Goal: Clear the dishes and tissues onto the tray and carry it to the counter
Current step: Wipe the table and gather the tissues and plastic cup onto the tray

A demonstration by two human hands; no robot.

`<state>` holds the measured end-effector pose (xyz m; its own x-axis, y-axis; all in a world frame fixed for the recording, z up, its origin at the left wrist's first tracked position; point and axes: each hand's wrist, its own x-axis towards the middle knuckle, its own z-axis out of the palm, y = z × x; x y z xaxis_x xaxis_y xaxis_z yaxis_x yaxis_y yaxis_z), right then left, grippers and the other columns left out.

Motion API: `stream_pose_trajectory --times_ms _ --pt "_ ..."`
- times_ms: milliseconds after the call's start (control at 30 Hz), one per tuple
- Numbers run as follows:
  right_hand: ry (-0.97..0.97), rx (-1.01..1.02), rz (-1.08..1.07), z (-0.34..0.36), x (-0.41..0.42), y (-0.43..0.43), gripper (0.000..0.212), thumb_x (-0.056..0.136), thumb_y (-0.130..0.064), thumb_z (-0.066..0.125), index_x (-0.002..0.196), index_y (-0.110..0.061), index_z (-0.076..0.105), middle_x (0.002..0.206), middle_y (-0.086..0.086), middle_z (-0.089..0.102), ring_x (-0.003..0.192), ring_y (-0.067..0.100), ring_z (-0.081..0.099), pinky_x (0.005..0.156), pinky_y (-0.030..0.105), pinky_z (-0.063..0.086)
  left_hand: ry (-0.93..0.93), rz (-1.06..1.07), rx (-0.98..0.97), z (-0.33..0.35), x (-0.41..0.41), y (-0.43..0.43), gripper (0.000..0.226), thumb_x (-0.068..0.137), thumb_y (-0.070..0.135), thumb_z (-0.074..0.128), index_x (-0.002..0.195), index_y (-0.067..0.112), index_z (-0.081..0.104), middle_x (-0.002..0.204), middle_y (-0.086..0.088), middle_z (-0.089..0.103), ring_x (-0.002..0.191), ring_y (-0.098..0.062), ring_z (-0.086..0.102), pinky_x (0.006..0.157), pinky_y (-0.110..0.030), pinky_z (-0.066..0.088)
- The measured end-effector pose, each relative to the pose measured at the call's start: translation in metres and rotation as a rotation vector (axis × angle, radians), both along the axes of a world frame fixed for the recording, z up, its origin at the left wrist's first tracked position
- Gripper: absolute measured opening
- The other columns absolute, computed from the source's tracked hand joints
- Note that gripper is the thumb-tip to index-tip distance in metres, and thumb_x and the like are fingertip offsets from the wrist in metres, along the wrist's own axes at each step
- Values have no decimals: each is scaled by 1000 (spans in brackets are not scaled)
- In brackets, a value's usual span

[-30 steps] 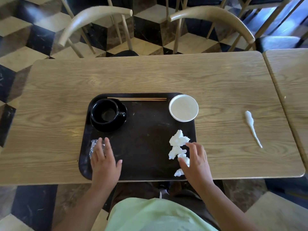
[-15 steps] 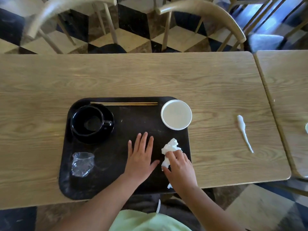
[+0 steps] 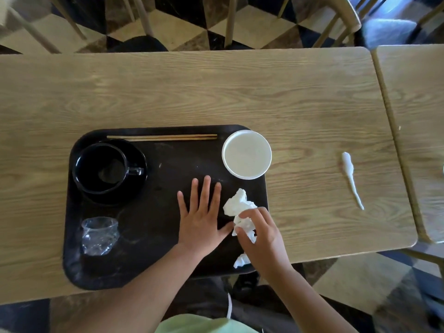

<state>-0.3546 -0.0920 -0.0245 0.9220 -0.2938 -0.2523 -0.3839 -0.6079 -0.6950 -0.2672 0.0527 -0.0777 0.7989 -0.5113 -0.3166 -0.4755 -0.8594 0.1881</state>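
Note:
A black tray (image 3: pixel 168 267) lies on the wooden table. On it stand a black cup on a saucer (image 3: pixel 108 170), a pair of chopsticks (image 3: pixel 162 137), a white bowl (image 3: pixel 246 154) and a crumpled clear plastic cup (image 3: pixel 99 235). Crumpled white tissues (image 3: pixel 236 204) sit at the tray's right edge, with one scrap (image 3: pixel 241 260) nearer me. My right hand (image 3: pixel 260 239) is closed on the tissues. My left hand (image 3: pixel 203 217) rests flat on the tray, fingers spread, beside them. A twisted white tissue (image 3: pixel 351 175) lies on the table to the right, apart from the tray.
The wooden table (image 3: pixel 192 92) meets a second table (image 3: pixel 418 116) at the right. Wooden chairs (image 3: pixel 346 22) stand at the far side on a checkered floor. The tray's near edge overhangs the table's front edge slightly.
My left hand left the plastic cup and moved right to lie flat at the tray's middle. My right hand closed on the crumpled tissues. The view shifted slightly.

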Motion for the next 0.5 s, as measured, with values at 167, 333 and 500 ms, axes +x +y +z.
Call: stream_pose_trajectory --times_ms 167,333,500 --pt "-146 82 -11 11 0 -13 20 86 -15 71 105 -16 63 101 -7 59 89 6 58 74 7 45 3 123 32 3 -7 -23 108 78 71 55 157 14 10 166 -15 -3 151 -41 -8 114 -71 6" --pt "-238 99 -38 23 -3 -51 17 89 -13 69 105 -16 65 101 -8 62 87 -4 59 72 4 43 -33 229 59 2 -15 -39 105 76 78 40 155 12 16 166 -16 3 151 -43 -3 114 -72 8" --pt "-279 -34 -145 14 -2 -133 16 88 -12 69 103 -15 66 97 -4 65 77 4 58 66 15 48 -108 234 64 -4 -18 -40 103 78 80 37 152 10 26 164 -16 13 151 -42 4 113 -72 12"
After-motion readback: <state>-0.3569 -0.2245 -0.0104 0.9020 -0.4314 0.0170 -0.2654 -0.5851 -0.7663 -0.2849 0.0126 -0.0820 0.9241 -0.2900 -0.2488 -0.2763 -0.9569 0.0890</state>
